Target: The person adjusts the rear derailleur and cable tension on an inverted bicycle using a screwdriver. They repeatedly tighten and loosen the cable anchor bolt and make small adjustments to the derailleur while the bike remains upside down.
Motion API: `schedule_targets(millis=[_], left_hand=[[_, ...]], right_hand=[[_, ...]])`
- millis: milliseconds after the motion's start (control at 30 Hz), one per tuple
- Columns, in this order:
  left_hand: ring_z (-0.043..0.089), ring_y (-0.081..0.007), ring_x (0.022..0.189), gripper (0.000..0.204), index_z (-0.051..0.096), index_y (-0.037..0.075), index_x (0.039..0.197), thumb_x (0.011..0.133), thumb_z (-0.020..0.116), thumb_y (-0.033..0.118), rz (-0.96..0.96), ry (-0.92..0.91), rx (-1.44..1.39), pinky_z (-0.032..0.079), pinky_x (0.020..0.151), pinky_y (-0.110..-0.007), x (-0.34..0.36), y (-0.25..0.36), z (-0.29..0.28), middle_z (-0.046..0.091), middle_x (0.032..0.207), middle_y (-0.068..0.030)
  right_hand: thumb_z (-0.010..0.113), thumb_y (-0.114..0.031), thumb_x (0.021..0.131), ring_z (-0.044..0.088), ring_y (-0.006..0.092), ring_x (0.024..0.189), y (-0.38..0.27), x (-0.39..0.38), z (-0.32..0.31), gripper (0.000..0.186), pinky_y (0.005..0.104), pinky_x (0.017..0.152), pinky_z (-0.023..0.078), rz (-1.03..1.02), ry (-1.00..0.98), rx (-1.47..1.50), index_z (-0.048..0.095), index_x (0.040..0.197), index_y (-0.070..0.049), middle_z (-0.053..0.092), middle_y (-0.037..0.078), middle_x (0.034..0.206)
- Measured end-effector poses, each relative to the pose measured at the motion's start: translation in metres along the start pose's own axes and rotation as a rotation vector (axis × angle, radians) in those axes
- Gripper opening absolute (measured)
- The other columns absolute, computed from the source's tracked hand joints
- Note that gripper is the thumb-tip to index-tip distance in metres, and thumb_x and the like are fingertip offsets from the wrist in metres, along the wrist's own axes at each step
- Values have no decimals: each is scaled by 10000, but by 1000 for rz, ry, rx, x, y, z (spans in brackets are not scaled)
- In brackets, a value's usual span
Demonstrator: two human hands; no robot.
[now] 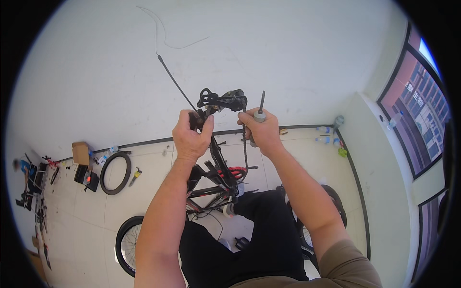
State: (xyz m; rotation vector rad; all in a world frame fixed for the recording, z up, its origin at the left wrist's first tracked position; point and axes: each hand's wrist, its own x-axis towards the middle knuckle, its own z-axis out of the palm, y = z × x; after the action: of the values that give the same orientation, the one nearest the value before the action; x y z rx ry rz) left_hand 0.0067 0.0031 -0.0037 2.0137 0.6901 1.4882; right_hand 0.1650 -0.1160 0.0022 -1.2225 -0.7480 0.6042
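A black rear derailleur [224,100] sits at the raised end of the bicycle frame [217,156]. My left hand [192,137] is closed around its mounting end, the thumb pressed against the near side. From there a black cable housing [175,84] slants up to the left, and a thin bare inner wire [157,36] loops out of its tip. My right hand [265,132] grips a screwdriver [261,103] with a grey handle, its shaft pointing up. The thumb and forefinger of that hand are at the chain [245,149], which hangs from the derailleur toward a red chainring [237,173].
A bicycle wheel [120,245] lies at the lower left, and another wheel [336,197] stands behind my right arm. On the floor at left are a loose tire [103,175], a cardboard box [80,152] and a yellow tool [135,176]. Plastic bottles [324,139] lie by the right wall.
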Motion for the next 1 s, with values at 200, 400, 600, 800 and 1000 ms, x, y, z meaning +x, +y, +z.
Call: schedule_targets(millis=[200, 400, 600, 800, 1000], left_hand=[[548, -138, 552, 328, 525, 32, 850, 800, 784, 227, 17, 2, 5, 464, 536, -281, 1, 1, 0, 612, 671, -60], [548, -134, 554, 324, 527, 35, 853, 795, 786, 220, -7, 2, -27, 464, 537, -278, -1, 2, 0, 612, 669, -57], [553, -130, 560, 323, 530, 34, 859, 795, 787, 219, 7, 3, 0, 467, 541, -275, 0, 4, -1, 626, 680, -62], [555, -135, 562, 327, 529, 33, 862, 794, 787, 222, 11, 10, -22, 465, 539, -278, -1, 2, 0, 627, 690, -67], [552, -140, 562, 334, 526, 33, 863, 796, 786, 233, 9, -1, -13, 465, 538, -283, -1, -1, 0, 620, 689, -63]], right_hand=[[725, -127, 878, 523, 80, 514, 1, 1, -2, 135, 248, 469, 409, -19, 25, -40, 649, 872, -16, 678, 64, 765], [725, -121, 872, 515, 83, 517, -8, -5, -7, 137, 251, 469, 405, -60, 114, -25, 657, 886, -4, 671, 57, 750], [707, -101, 879, 526, 87, 534, -14, -1, -10, 149, 246, 487, 415, -126, 129, -46, 657, 959, 14, 678, 84, 798], [704, -106, 889, 541, 95, 547, -14, -3, -11, 159, 252, 492, 422, -117, 80, 2, 656, 978, 17, 677, 96, 819], [697, -116, 898, 541, 94, 554, -12, -2, -14, 149, 251, 499, 425, -155, 69, 4, 663, 968, 12, 678, 91, 834]])
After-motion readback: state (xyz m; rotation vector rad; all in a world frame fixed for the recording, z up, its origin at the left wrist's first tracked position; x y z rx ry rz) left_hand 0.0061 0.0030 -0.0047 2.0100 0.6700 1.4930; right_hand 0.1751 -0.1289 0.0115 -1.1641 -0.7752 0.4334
